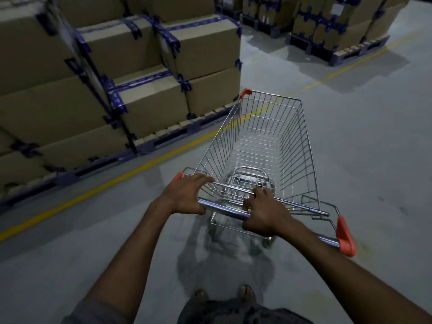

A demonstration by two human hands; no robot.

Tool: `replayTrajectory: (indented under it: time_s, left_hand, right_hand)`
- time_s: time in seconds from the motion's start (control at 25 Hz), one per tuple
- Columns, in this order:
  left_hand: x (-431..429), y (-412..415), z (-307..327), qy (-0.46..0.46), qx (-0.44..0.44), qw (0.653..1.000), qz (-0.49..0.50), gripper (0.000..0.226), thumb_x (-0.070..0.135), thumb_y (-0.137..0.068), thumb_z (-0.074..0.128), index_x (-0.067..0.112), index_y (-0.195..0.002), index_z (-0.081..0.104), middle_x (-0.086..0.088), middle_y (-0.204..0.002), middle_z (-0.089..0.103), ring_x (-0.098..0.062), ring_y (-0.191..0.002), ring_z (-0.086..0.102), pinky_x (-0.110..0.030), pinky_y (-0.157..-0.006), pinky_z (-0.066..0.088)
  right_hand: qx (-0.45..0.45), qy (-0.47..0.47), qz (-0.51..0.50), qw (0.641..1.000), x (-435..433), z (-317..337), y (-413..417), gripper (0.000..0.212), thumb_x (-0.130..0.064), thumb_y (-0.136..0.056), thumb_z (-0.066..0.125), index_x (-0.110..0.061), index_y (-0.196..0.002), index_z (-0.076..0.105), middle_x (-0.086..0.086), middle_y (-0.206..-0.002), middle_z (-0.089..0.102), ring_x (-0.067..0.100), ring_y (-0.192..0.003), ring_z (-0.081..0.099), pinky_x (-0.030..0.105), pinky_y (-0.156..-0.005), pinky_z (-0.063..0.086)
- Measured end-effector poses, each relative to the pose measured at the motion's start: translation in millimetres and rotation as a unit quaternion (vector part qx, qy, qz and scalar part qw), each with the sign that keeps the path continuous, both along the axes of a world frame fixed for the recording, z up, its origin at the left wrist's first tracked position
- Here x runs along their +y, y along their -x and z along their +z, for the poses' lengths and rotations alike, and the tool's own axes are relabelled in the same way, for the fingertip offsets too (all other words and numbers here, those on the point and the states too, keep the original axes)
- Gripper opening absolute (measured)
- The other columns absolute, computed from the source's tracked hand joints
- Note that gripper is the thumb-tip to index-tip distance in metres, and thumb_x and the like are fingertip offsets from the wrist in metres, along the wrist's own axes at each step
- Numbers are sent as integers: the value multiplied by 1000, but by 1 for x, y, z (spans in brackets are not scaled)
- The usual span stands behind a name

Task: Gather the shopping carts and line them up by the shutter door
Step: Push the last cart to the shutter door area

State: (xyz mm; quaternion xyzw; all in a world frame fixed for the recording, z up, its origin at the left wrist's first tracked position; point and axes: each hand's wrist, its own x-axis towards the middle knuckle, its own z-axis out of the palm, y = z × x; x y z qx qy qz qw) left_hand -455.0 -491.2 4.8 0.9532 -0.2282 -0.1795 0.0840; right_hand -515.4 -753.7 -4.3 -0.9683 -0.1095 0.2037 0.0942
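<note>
Both hands — left hand [184,195] and right hand [264,213] — had fingers curled tight round the handle bar [224,208] of 1 empty shopping cart [264,146] beside stacked boxes [145,66].

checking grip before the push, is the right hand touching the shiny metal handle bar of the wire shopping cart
Touching. The head view shows the right hand curled round the shiny metal handle bar of the wire shopping cart, no gap.
</note>
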Motion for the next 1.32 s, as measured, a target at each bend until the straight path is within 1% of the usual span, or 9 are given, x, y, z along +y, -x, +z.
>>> replayTrajectory:
  time_s: [0.12,0.32,0.52,0.72,0.8,0.92,1.12,1.2,1.32]
  left_hand:
    - [19,37,-3,-4,-23,1000,5,98,59,-64,71,44,-152,31,10,-159,38,-18,-136,43,-46,-119,23]
    - [49,103,-3,-15,-22,999,39,99,64,-65,62,43,-154,25,12,-162,32,-15,-132,53,-53,-124,13]
    - [84,176,-20,-38,-96,992,68,94,72,-68,51,43,-155,26,12,-159,37,-18,-122,63,-53,-122,19]
    - [115,239,-32,-33,-148,981,124,86,72,-75,53,42,-153,34,12,-156,43,-14,-113,69,-53,-122,21]
    - [124,263,-31,-20,-177,972,155,80,70,-76,55,41,-149,38,12,-152,45,-15,-98,72,-50,-121,26]
    - [138,294,-29,-2,-215,954,207,59,55,-72,63,35,-126,51,11,-128,51,-18,-73,69,-43,-113,38]
    - [160,339,-29,-54,-226,938,258,25,49,-74,51,30,-89,55,7,-83,67,-19,-66,68,-45,-111,38]
    - [163,358,-29,-58,-237,926,288,19,45,-74,53,27,-80,56,5,-73,67,-21,-60,66,-46,-106,44]
    - [162,387,-28,-71,-263,902,336,20,31,-65,76,25,-71,58,5,-63,64,-20,-53,61,-42,-94,51]
  right_hand:
    - [-18,1,17,1000,15,0,30,50,-53,-69,61,-28,-113,63,1,-122,45,25,-120,38,42,-89,50]
    - [-74,28,50,996,47,8,80,45,-49,-63,61,-26,-101,66,-2,-120,55,24,-111,55,35,-76,49]
    - [-148,62,94,982,79,8,137,55,-51,-64,60,-23,-111,70,-4,-143,56,23,-124,56,37,-79,53]
    - [-191,101,151,965,110,5,183,39,-44,-70,65,-20,-100,66,2,-100,68,25,-90,63,34,-64,49]
    - [-183,112,144,966,126,8,196,29,-45,-78,59,-23,-97,64,0,-91,70,27,-83,67,33,-63,42]
    - [-165,97,131,973,147,8,209,24,-42,-83,55,-21,-92,64,2,-83,71,29,-76,67,33,-63,41]
    - [-250,39,201,946,170,-13,222,26,-36,-65,80,-17,-68,63,3,-48,57,28,-37,54,26,-45,36]
    - [-280,12,226,933,177,-26,223,22,-33,-71,72,-18,-68,57,2,-46,55,27,-34,52,25,-45,41]
    - [-328,-36,258,908,189,-36,222,12,-27,-77,49,-19,-68,51,3,-48,55,25,-36,52,33,-43,50]
